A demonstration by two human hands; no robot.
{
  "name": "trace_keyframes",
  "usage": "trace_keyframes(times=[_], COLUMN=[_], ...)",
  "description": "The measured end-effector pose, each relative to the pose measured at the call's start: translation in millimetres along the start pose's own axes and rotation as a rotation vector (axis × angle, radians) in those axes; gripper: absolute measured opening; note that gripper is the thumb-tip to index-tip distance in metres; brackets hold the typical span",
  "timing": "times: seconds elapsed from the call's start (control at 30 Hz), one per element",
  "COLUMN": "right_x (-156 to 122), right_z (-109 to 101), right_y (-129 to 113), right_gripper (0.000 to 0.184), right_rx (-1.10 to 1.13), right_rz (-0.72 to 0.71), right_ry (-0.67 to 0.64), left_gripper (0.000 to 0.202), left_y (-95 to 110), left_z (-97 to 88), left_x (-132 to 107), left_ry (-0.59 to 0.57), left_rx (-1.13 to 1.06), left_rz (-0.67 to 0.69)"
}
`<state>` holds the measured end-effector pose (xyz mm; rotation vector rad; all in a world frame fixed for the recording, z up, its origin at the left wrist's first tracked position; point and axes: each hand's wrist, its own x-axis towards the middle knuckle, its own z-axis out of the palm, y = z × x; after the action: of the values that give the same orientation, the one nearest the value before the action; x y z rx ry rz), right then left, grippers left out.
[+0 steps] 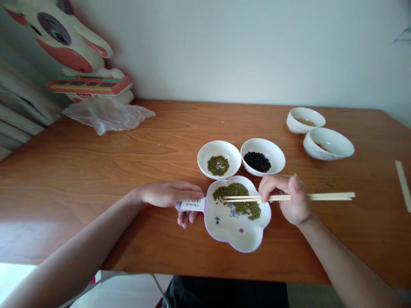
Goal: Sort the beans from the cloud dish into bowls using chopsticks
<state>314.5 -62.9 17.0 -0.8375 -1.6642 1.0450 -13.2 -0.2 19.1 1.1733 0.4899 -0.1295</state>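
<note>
A white flower-shaped plate with a handle lies near the table's front edge, holding a pile of green beans and a single dark bean. My left hand is closed on the plate's handle, which carries a white label. My right hand is closed on a pair of wooden chopsticks, whose tips reach left over the green beans. Just behind the plate stand a white bowl of green beans and a white bowl of black beans.
Two more white bowls stand at the back right. A pale wooden strip lies at the right edge. At the back left are a crumpled clear plastic bag and a large toy figure against the wall.
</note>
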Motion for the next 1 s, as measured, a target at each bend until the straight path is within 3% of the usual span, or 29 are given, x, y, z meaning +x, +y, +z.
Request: trace_keyframes(times=[1.0], right_x=[-0.3], right_z=[9.4], right_y=[-8.4], right_gripper=[0.074], right_rx=[-0.006], right_rz=[-0.01], right_ry=[-0.022], left_gripper=[0.038], left_y=[1.3], left_z=[0.9], left_x=[-0.3], left_ry=[0.036], left_rx=[0.012], left_rz=[-0.013])
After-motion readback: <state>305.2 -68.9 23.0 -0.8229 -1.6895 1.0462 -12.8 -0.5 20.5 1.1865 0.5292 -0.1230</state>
